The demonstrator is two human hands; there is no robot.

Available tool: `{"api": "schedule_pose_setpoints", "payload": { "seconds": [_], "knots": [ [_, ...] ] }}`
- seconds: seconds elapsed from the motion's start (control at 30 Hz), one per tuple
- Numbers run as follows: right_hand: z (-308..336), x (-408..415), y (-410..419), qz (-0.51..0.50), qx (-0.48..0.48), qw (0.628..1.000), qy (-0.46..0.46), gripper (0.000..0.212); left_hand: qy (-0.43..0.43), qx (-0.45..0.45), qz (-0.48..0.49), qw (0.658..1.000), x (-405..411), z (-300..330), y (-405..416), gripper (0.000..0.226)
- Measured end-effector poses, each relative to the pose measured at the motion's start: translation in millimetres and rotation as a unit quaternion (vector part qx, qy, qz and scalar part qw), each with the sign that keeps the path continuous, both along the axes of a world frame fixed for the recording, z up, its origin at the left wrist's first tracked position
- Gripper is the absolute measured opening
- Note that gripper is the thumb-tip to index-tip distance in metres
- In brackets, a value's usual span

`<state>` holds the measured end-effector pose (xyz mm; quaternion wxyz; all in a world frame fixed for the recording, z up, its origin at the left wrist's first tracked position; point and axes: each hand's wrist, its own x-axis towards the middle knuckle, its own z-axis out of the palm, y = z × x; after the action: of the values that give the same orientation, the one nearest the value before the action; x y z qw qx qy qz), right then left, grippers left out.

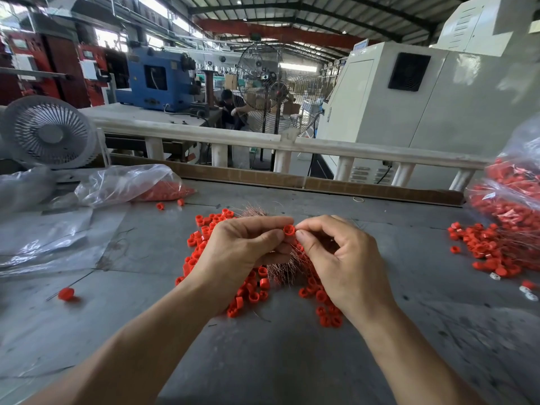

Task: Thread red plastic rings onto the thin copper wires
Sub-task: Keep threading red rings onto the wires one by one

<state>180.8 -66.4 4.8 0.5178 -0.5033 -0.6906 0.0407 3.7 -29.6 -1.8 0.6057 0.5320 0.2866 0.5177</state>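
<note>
My left hand (245, 247) and my right hand (342, 258) are both bare: no gloves, no rings, no watch or band at either wrist. My forearms are uncovered all the way down to the bottom edge of the view, so no sleeve or cuff shows on either side. My fingernails are cut short and carry no polish; the thumbnail on my right hand faces the camera and looks plain and smooth. My knuckles show the usual creases, and fine hair lies along the top of both forearms.
</note>
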Motion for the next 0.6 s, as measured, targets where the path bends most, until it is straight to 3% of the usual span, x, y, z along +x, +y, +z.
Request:
{"api": "schedule_pose_setpoints", "payload": {
  "seconds": [0.6],
  "knots": [
    [-0.2,0.5,-0.8,-0.007,-0.003,1.0,0.0,0.008,0.009,0.007,-0.002,1.0,-1.0,-1.6,1.1,0.026]
  ]
}}
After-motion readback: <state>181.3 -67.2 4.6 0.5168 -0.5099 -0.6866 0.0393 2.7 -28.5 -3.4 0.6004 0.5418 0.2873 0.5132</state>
